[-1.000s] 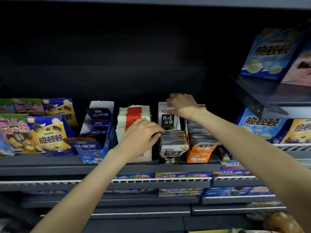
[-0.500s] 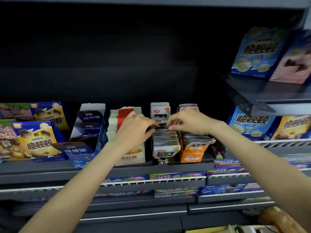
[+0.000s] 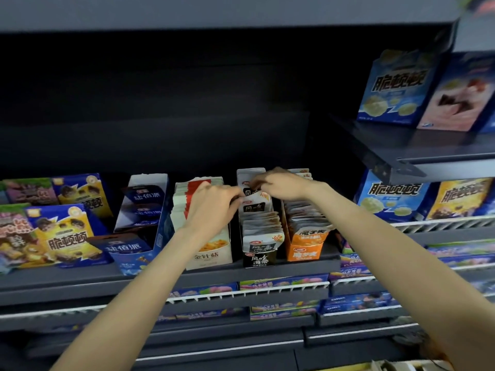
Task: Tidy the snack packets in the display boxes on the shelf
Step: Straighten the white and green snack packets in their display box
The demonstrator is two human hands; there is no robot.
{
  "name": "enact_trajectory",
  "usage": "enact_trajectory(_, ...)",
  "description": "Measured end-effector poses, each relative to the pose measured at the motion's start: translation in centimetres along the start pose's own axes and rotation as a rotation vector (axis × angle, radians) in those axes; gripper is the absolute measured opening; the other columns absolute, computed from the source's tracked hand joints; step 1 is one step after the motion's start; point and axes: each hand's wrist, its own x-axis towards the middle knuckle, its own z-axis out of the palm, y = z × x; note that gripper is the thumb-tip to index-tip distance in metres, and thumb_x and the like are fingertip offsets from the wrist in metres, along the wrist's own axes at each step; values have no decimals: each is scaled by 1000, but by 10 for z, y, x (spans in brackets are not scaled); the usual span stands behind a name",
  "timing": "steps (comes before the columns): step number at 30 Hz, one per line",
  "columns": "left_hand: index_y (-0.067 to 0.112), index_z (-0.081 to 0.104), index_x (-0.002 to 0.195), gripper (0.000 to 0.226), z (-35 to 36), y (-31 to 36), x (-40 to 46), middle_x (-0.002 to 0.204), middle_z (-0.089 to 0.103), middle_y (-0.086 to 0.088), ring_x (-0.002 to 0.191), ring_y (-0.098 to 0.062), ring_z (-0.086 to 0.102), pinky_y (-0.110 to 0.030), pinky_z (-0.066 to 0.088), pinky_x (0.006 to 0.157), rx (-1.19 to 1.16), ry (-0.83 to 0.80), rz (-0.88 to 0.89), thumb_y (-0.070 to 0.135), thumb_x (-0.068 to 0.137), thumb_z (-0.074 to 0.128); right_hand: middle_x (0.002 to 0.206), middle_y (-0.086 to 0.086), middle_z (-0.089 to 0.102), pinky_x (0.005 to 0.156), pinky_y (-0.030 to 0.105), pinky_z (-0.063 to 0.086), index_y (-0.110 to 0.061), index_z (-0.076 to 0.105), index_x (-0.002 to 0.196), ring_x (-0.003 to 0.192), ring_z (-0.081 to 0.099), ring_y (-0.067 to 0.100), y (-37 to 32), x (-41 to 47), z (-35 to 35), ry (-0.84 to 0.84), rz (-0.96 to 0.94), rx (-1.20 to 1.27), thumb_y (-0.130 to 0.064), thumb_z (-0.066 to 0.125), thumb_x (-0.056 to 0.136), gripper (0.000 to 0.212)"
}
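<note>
Grey steel shelf [image 3: 80,283] ran across in front of me, carrying a row of cardboard display boxes. The black box [image 3: 259,259] in the middle held the silvery snack packets [image 3: 263,228], fanned forward in a loose stack, with the orange box [image 3: 304,251] just beside it on one side and the cream box [image 3: 211,253] on the other. My left hand [image 3: 211,207] and right hand [image 3: 281,184] met over the back of the black box, fingers curled and pinching the top edge of an upright packet [image 3: 254,206]. I judged those packets light, thin, floppy and slick, so the stiff sealed top seam seemed the best place to take hold.
</note>
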Motion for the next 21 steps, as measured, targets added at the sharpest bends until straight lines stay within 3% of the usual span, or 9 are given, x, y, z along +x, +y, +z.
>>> enact_trajectory(2,21,71,93,10,-3,-2,2,76,70,6,68,-15,65,-29,45,70,-71,24,-37,29,90,65,133,5,57,107,34,38,-12,57,130,124,51,19,4,0,-2,32,-23,88,-8,37,97,38)
enact_trajectory(6,22,69,100,15,-4,-8,13,87,71,6,78,-13,66,-34,53,69,-137,-15,-119,31,92,59,122,0,62,98,32,42,-14,57,127,113,55,15,4,-10,-7,72,-96,133,-16,43,98,32)
enact_trajectory(10,23,68,106,17,-3,1,16,96,69,4,85,-14,65,-29,50,66,-139,13,-125,30,93,58,101,2,64,76,32,45,-15,59,120,92,60,18,5,-8,-1,133,-110,-181,-30,52,97,28)
enact_trajectory(13,21,64,110,20,-5,7,9,102,66,3,93,-13,61,-29,50,70,-182,62,-90,28,93,58,92,5,61,70,36,47,-12,56,105,86,61,27,9,-10,1,293,-42,-199,-24,49,98,16)
enact_trajectory(17,22,67,108,18,-9,1,-6,105,67,8,98,-9,61,-26,46,80,-246,5,-46,27,94,57,82,18,66,63,39,48,-9,56,114,76,65,38,14,-19,-7,639,64,-313,-26,49,99,24)
enact_trajectory(21,20,68,110,19,-10,-4,-14,105,69,4,96,-14,63,-32,47,80,-226,-35,-29,24,93,59,65,15,64,50,36,49,-4,64,105,55,63,35,9,-37,-20,950,-70,-304,-16,56,94,19)
